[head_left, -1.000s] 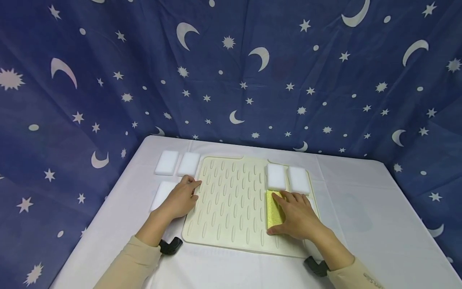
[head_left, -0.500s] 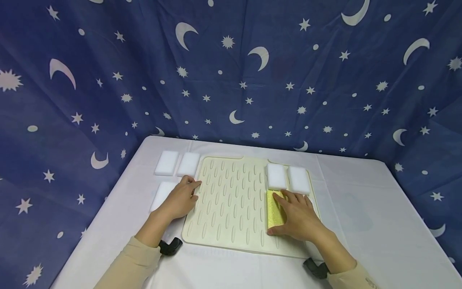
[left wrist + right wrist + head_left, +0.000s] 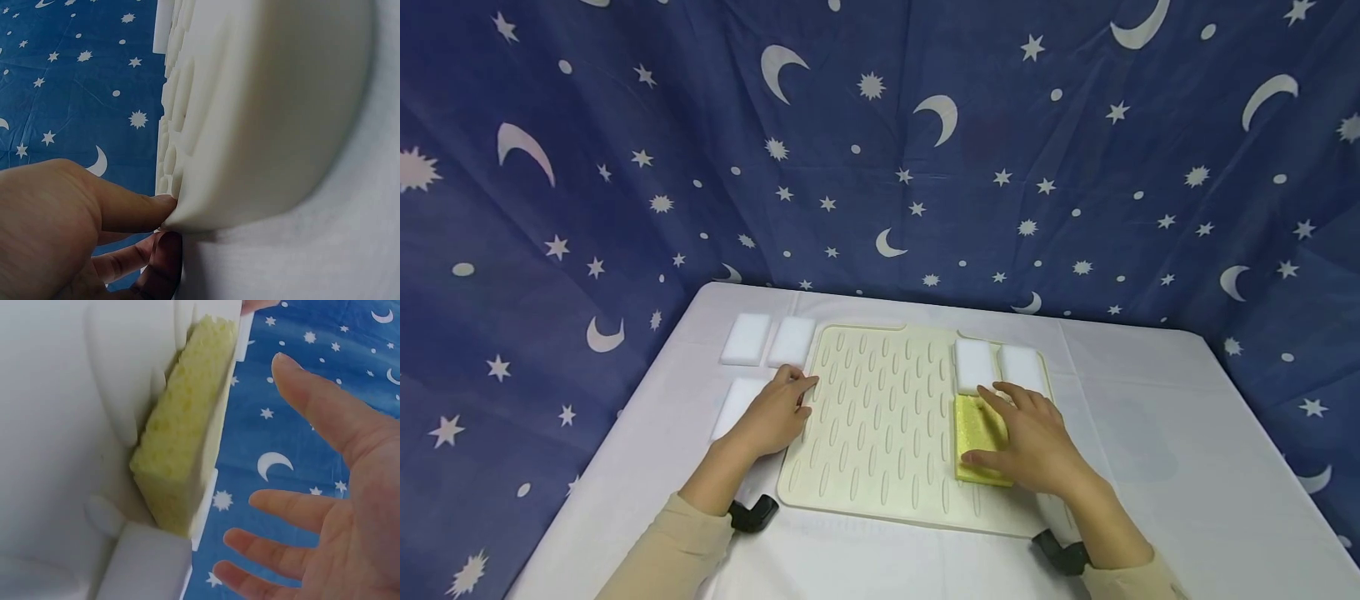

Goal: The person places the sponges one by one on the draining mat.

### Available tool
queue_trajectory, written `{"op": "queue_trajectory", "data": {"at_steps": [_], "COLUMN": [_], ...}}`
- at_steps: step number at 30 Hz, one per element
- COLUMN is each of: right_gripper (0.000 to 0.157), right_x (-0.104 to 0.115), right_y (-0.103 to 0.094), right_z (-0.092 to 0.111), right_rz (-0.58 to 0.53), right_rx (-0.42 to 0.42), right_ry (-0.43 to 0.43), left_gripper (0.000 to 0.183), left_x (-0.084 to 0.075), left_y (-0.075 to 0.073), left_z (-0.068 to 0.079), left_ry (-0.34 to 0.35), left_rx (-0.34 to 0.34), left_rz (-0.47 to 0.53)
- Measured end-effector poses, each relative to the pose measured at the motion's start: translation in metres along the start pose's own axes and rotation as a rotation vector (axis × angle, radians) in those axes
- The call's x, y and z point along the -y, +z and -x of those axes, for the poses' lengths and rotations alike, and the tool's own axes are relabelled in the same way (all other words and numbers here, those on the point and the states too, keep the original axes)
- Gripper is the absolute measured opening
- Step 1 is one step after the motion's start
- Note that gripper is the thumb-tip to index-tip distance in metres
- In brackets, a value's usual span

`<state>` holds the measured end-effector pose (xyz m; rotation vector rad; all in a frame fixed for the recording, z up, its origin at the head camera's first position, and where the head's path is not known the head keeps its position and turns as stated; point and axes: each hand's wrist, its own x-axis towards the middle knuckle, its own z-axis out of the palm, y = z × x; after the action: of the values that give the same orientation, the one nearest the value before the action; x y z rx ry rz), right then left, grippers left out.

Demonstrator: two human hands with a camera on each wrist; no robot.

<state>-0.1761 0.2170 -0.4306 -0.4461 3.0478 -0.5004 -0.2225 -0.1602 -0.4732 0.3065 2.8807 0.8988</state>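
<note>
A cream ribbed mat [image 3: 868,454] lies flat on the table. My left hand [image 3: 777,414] pinches its left edge; in the left wrist view the thumb [image 3: 140,211] lies on top of the mat's rim [image 3: 275,119], with fingers below. A yellow sponge [image 3: 973,431] sits on the mat's right part. Over it is my right hand [image 3: 1036,443], fingers spread. The right wrist view shows a gap between those fingers and the porous sponge [image 3: 181,419]. Two white sponges [image 3: 973,365] [image 3: 1022,368] lie behind the yellow one, the right one partly covered by my hand.
On the cloth left of the mat are several white sponges [image 3: 746,338] [image 3: 792,342] [image 3: 739,404]. A white block [image 3: 147,565] sits beside the yellow sponge in the right wrist view. A blue curtain [image 3: 880,150] with moons and stars hangs behind the table [image 3: 1157,433].
My right hand has let go of the yellow sponge and lifted slightly, moving right and away with its fingers spreading. The sponge stays in place. My left hand has not moved.
</note>
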Motion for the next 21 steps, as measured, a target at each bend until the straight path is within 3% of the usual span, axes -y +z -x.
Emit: {"op": "queue_trajectory", "data": {"at_steps": [10,21], "right_gripper": [0.085,0.071], "right_x": [-0.016,-0.042], "right_y": [-0.015,-0.037], "right_z": [0.001,0.005], "right_rz": [-0.070,-0.231], "right_rx": [-0.056,-0.030], "right_ry": [-0.018,0.028], "left_gripper": [0.050,0.050], "left_x": [-0.001,-0.001], "left_y": [-0.001,-0.001], "left_z": [0.001,0.001], "left_ry": [0.001,0.022], "left_rx": [0.005,-0.005], "left_rz": [-0.019,-0.001]}}
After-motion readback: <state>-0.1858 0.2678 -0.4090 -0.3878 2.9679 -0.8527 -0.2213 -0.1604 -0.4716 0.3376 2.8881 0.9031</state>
